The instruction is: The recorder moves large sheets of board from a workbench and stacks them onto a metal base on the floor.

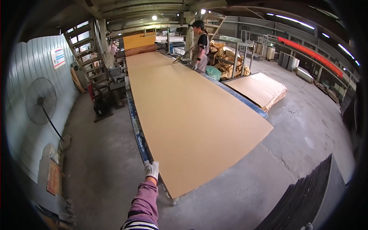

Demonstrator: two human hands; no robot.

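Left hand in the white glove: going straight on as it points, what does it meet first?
Probably the left edge of the long flat tan sheet, right at the left hand; the worn blue table rail runs alongside, and depth between them is unclear.

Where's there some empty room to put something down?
There's bare floor between the standing fan and the long tan sheet, and more right of the tan stack. The sheet's middle looks bare too. It's crowded beyond that stack, with crumpled brown wrapping and a green bag.
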